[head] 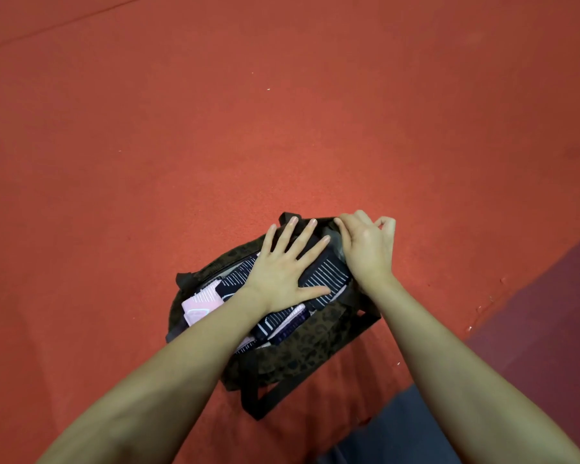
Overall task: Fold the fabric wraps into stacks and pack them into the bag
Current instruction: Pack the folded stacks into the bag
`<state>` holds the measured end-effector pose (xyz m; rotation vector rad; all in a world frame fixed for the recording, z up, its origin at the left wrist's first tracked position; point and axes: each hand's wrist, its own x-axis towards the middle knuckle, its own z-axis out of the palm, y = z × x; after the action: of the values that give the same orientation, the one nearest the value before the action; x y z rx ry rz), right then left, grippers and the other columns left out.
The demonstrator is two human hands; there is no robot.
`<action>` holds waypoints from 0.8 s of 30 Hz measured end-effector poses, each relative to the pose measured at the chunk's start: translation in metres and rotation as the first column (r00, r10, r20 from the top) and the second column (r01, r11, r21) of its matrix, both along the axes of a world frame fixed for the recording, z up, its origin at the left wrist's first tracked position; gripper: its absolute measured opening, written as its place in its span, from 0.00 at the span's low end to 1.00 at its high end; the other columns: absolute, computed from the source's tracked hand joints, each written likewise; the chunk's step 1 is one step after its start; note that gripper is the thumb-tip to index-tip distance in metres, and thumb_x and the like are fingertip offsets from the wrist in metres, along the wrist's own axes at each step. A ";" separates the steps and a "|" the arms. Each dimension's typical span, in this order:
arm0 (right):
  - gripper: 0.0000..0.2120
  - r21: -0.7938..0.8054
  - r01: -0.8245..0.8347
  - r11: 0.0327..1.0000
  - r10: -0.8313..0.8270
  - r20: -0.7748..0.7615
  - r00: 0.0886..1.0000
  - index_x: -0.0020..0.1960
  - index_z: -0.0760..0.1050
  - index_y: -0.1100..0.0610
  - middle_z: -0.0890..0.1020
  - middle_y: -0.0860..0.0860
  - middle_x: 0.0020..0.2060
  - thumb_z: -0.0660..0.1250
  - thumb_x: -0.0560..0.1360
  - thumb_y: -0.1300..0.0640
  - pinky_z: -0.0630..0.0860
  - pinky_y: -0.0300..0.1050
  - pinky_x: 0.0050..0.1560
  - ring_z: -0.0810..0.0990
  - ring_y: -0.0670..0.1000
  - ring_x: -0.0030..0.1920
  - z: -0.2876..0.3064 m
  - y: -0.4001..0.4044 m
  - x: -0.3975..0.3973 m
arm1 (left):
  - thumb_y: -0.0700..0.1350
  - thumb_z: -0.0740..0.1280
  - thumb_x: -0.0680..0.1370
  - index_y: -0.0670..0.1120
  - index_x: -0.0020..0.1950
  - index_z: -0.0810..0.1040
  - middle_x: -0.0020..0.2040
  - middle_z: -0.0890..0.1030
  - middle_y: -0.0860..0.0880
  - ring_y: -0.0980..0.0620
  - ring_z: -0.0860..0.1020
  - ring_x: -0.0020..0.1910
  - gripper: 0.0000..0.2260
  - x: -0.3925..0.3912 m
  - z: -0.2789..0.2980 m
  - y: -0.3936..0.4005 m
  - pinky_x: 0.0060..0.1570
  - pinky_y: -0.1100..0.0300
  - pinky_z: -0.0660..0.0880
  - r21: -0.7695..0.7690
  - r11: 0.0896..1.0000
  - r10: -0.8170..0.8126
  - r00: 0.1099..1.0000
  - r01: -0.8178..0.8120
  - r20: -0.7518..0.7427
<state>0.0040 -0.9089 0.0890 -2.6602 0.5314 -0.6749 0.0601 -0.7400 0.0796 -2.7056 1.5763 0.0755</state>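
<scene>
Wraps (318, 279) lay directly under the left hand (283, 269), fingers (310, 234) spread flat; right hand (365, 246) pinched the bag (302, 349) rim beyond.

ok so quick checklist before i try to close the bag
1. Wraps inside bag: ok, dark striped wraps and pink wraps sit in the opening.
2. Pile pressed down: ok, left hand lies flat on it, fingers spread.
3. Far end held: ok, right hand pinches the bag's edge there.
4. Wraps below rim: not ok, they bulge above it.
5. Zipper pull found: cannot tell.
6. Handles clear of opening: ok, they hang outside.
</scene>
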 end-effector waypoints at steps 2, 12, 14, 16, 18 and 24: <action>0.15 -0.110 0.007 0.994 -0.006 0.002 1.000 0.41 0.80 0.55 0.75 0.48 0.31 0.57 0.79 0.53 0.56 0.45 0.46 0.71 0.50 0.28 -0.002 0.004 0.000 | 0.72 0.50 0.74 0.57 0.77 0.50 0.78 0.52 0.43 0.36 0.52 0.75 0.36 0.001 0.004 0.005 0.70 0.38 0.45 -0.033 0.999 0.004 1.000 -0.004 -0.005; 0.15 -0.356 -0.035 0.934 0.013 -0.064 0.998 0.37 0.74 0.56 0.74 0.49 0.26 0.55 0.79 0.55 0.59 0.49 0.47 0.71 0.53 0.25 -0.002 0.001 0.001 | 0.61 0.46 0.81 0.56 0.76 0.57 0.77 0.55 0.52 0.49 0.51 0.77 0.24 0.003 0.007 0.017 0.74 0.47 0.48 -0.031 0.964 -0.266 0.960 0.265 -0.083; 0.15 -0.363 -0.028 0.932 0.019 -0.030 0.999 0.37 0.74 0.56 0.73 0.49 0.25 0.56 0.79 0.56 0.59 0.49 0.47 0.71 0.53 0.23 0.002 -0.001 0.000 | 0.63 0.40 0.79 0.60 0.75 0.44 0.76 0.43 0.55 0.51 0.38 0.75 0.25 0.004 0.005 0.017 0.72 0.51 0.32 0.039 0.968 -0.241 0.961 0.248 -0.133; 0.15 -0.366 -0.007 0.930 0.013 0.014 1.000 0.37 0.75 0.56 0.74 0.48 0.24 0.57 0.79 0.56 0.60 0.49 0.47 0.71 0.52 0.23 0.010 0.000 0.003 | 0.64 0.38 0.78 0.60 0.75 0.41 0.75 0.40 0.55 0.52 0.34 0.74 0.26 0.003 0.006 0.017 0.70 0.52 0.28 0.084 0.961 -0.253 0.959 0.264 -0.125; 0.15 -0.377 0.017 0.926 0.003 0.052 0.999 0.38 0.76 0.55 0.74 0.48 0.25 0.58 0.80 0.56 0.60 0.49 0.48 0.71 0.52 0.24 0.018 0.001 0.008 | 0.63 0.37 0.78 0.59 0.76 0.44 0.77 0.43 0.54 0.52 0.35 0.74 0.27 0.002 0.004 0.015 0.70 0.52 0.27 0.098 0.955 -0.272 0.957 0.281 -0.097; 0.12 -0.370 0.043 0.928 -0.025 0.052 0.998 0.40 0.77 0.54 0.77 0.48 0.30 0.60 0.79 0.54 0.60 0.51 0.50 0.74 0.53 0.30 0.025 0.017 0.013 | 0.60 0.39 0.80 0.56 0.77 0.54 0.77 0.51 0.52 0.51 0.43 0.75 0.26 0.004 0.008 0.020 0.72 0.52 0.32 0.066 0.959 -0.271 0.959 0.277 -0.082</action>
<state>0.0168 -0.8916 0.1143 -2.9801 0.4767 -0.9273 0.0641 -0.7195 0.0875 -2.4260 1.9092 0.2277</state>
